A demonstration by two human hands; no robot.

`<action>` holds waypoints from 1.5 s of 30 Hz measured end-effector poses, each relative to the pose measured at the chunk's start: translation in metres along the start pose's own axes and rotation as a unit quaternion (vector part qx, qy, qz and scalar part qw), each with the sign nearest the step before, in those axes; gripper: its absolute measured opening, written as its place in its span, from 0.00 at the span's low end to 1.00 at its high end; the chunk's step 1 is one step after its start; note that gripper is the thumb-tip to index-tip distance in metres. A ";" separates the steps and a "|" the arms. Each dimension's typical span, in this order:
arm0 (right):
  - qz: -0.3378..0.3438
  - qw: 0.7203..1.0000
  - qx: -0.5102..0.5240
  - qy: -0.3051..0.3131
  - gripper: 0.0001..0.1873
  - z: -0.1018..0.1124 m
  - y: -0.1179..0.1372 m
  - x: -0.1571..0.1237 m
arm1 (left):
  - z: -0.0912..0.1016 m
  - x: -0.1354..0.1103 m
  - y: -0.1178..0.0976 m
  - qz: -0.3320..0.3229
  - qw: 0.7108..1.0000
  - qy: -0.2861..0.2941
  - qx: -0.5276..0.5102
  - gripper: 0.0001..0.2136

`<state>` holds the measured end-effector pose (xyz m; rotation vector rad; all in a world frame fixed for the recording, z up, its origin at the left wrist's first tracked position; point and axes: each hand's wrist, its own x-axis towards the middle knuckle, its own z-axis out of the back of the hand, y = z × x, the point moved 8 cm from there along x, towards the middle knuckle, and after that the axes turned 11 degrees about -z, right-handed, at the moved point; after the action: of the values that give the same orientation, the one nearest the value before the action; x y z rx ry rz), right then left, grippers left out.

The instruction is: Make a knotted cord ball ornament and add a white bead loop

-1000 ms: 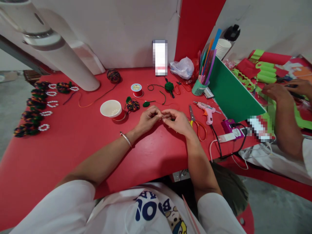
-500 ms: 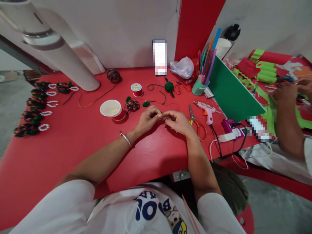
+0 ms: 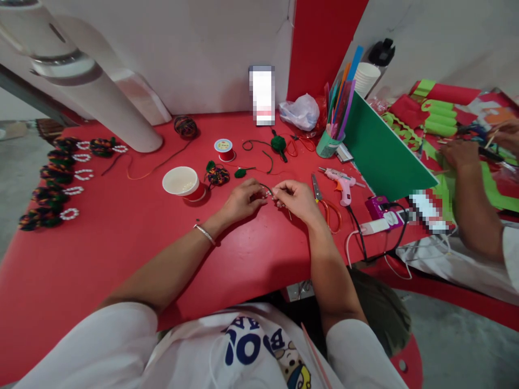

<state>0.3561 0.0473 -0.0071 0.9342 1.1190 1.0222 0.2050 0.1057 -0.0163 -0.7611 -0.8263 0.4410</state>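
Note:
My left hand [image 3: 242, 199] and my right hand [image 3: 295, 199] meet over the red table [image 3: 121, 243], fingers pinched. Between the fingertips runs a short thin strand with small beads [image 3: 268, 193]; both hands grip it. A silver bangle [image 3: 204, 233] sits on my left wrist. Just left of the hands stands a white-and-red cup [image 3: 183, 183] holding pale beads. A small multicoloured yarn piece [image 3: 218, 174] and a green yarn bit [image 3: 240, 173] lie just beyond the hands.
Orange-handled scissors [image 3: 326, 205] and a pink glue gun [image 3: 341, 183] lie right of my hands. A red thread spool [image 3: 224, 149], a yarn ball [image 3: 185, 127], several finished yarn-and-bead pieces [image 3: 57, 178] at far left. Another person's hands [image 3: 460, 154] work on green paper at right.
My hands have drawn slightly apart, so the beaded strand now shows between the fingertips. The view has shifted a little. The other person's hands have moved over their paper.

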 end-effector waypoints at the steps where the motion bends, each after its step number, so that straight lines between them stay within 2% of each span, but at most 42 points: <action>1: -0.002 1.000 0.001 0.004 0.09 -0.001 -0.001 0.000 | 0.000 0.000 0.000 -0.003 1.000 0.005 0.009 0.04; 7: 0.014 0.999 -0.037 0.008 0.09 -0.004 0.000 0.000 | -0.003 0.001 0.002 0.005 1.000 0.028 0.009 0.01; 9: 0.025 0.997 -0.069 0.003 0.09 -0.004 0.002 0.000 | 0.000 0.002 0.004 0.028 0.999 0.005 -0.030 0.02; 11: 0.040 0.995 -0.096 -0.007 0.09 -0.003 0.005 -0.001 | 0.004 0.000 0.010 0.082 0.989 -0.042 -0.119 0.06; 13: 0.060 0.993 -0.104 -0.017 0.09 -0.003 0.011 -0.003 | 0.002 -0.004 0.019 0.159 0.947 -0.086 -0.265 0.11; 15: 0.075 0.993 -0.088 -0.019 0.08 -0.005 0.016 -0.005 | -0.008 -0.009 0.022 0.219 0.877 -0.103 -0.414 0.15; 17: 0.079 0.995 -0.056 -0.009 0.08 -0.009 0.018 -0.006 | -0.018 -0.011 0.019 0.249 0.815 -0.101 -0.514 0.17; 19: 0.079 0.997 -0.027 -0.004 0.08 -0.013 0.019 -0.007 | -0.025 -0.012 0.017 0.266 0.777 -0.100 -0.562 0.17; 21: 0.083 0.996 -0.013 -0.007 0.08 -0.014 0.021 -0.008 | -0.029 -0.013 0.017 0.277 0.757 -0.100 -0.584 0.16; 24: 0.097 0.995 -0.028 -0.016 0.06 -0.016 0.025 -0.009 | -0.031 -0.013 0.018 0.281 0.747 -0.100 -0.594 0.15; 32: 0.114 0.991 -0.067 -0.014 0.07 -0.017 0.030 -0.010 | -0.031 -0.014 0.020 0.289 0.744 -0.102 -0.594 0.15; 40: 0.108 0.992 -0.067 -0.019 0.06 -0.015 0.029 -0.009 | -0.030 -0.013 0.020 0.272 0.762 -0.095 -0.580 0.16; 45: 0.119 0.990 -0.069 -0.021 0.07 -0.015 0.028 -0.008 | -0.030 -0.013 0.020 0.272 0.761 -0.090 -0.582 0.15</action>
<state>0.3355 0.0481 0.0191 0.9881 0.9032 1.2509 0.2195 0.0976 -0.0511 -2.1975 -1.0289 0.4918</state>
